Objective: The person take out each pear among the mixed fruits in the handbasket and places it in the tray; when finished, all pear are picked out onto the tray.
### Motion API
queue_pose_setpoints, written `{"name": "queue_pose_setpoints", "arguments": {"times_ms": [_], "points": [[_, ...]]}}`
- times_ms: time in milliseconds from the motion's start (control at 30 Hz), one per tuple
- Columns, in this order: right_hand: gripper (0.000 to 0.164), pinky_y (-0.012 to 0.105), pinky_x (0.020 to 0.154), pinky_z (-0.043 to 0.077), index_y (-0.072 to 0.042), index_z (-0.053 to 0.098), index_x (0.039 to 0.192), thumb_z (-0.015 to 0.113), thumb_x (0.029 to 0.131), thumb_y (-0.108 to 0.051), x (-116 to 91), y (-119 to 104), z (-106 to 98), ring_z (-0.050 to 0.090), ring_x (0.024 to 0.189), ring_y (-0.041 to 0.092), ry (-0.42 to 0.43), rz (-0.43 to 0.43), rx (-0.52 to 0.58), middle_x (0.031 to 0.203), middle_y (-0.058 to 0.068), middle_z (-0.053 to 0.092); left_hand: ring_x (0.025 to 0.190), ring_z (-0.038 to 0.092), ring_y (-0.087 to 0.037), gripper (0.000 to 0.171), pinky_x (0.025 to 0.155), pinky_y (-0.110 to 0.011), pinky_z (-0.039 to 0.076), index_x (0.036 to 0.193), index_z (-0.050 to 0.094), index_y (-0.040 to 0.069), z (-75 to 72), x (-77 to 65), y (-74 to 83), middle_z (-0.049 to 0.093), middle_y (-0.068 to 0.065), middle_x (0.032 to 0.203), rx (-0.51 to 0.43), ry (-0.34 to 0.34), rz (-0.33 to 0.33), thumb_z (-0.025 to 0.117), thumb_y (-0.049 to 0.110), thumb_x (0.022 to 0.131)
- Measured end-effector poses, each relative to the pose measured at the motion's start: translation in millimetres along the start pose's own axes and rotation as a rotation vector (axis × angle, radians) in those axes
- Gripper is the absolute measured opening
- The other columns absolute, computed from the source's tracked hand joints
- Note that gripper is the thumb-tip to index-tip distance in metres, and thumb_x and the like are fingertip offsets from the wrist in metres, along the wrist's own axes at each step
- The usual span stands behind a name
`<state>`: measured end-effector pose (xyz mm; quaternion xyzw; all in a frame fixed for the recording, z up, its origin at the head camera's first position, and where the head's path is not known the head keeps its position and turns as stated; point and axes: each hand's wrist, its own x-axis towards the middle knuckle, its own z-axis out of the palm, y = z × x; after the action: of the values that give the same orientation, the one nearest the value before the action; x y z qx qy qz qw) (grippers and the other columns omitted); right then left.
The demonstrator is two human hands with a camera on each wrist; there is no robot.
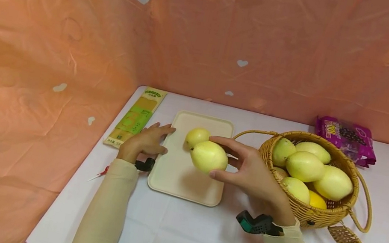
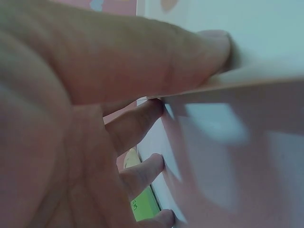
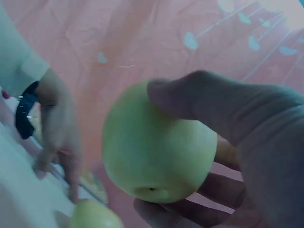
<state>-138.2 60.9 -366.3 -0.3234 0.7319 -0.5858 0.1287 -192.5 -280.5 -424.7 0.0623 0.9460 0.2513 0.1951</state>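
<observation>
"Over the tray [image 1: 178, 181], right hand [image 1: 253, 173] fingers grip yellow fruit [image 1: 209, 157]; left hand [image 1: 146, 139], fingers spread, touches tray. Tip?"

"I'd lower gently, clear of the other fruit [image 1: 197, 136], tray steadied."

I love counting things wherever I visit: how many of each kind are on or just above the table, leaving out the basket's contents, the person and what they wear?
Basket: 1
Tray: 1
Fruits outside the basket: 2
Packets: 2
Red-handled tool, partly hidden: 1
Total: 7
</observation>
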Motion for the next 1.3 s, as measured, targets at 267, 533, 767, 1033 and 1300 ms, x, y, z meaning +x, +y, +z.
{"name": "queue_pose_setpoints", "arguments": {"times_ms": [267,533,767,1033,1300], "points": [[0.069,0.044,0.107,0.061,-0.009,0.065,0.151,0.091,0.087,-0.01,26.9,29.9,29.2,0.071,0.129,0.032,0.061,0.101,-0.069,0.155,0.012,0.063,0.17,0.01,-0.046,0.082,0.131,-0.076,0.013,0.17,0.042,0.013,-0.1,-2.6,-2.0,0.031,-0.009,0.181,0.012,0.015,0.032,0.076,0.013,0.096],[0.071,0.048,0.1,0.064,-0.005,0.064,0.151,0.091,0.086,-0.016,46.5,48.1,51.4,0.074,0.125,0.038,0.149,0.158,-0.188,0.15,0.02,0.066,0.169,0.012,-0.048,0.081,0.132,-0.074,0.013,0.169,0.043,0.011,-1.6,-4.6,-1.0,0.031,-0.011,0.18,0.015,0.021,0.043,0.077,0.013,0.095],[0.07,0.046,0.096,0.064,-0.008,0.065,0.15,0.091,0.086,-0.021,59.2,60.3,60.4,0.075,0.116,0.031,0.205,0.16,-0.316,0.144,0.018,0.071,0.17,0.01,-0.045,0.081,0.134,-0.072,0.012,0.17,0.043,0.013,-1.6,-3.6,-1.7,0.03,-0.01,0.181,0.013,0.017,0.027,0.077,0.013,0.096],[0.073,0.055,0.11,0.055,-0.006,0.063,0.151,0.091,0.086,-0.022,78.0,65.5,60.9,0.067,0.133,0.038,0.249,0.196,-0.442,0.146,0.02,0.069,0.17,0.012,-0.045,0.08,0.134,-0.071,0.013,0.17,0.043,0.014,-0.4,-2.3,-3.3,0.03,-0.009,0.181,0.02,0.016,0.033,0.076,0.015,0.096],[0.07,0.057,0.107,0.055,0.006,0.06,0.148,0.081,0.084,-0.013,92.5,73.4,58.5,0.067,0.128,0.042,0.303,0.182,-0.543,0.141,0.028,0.068,0.17,0.011,-0.045,0.081,0.133,-0.072,0.013,0.17,0.043,0.014,-1.4,-2.1,0.0,0.03,-0.01,0.181,0.025,0.007,0.031,0.077,0.015,0.097]]}}
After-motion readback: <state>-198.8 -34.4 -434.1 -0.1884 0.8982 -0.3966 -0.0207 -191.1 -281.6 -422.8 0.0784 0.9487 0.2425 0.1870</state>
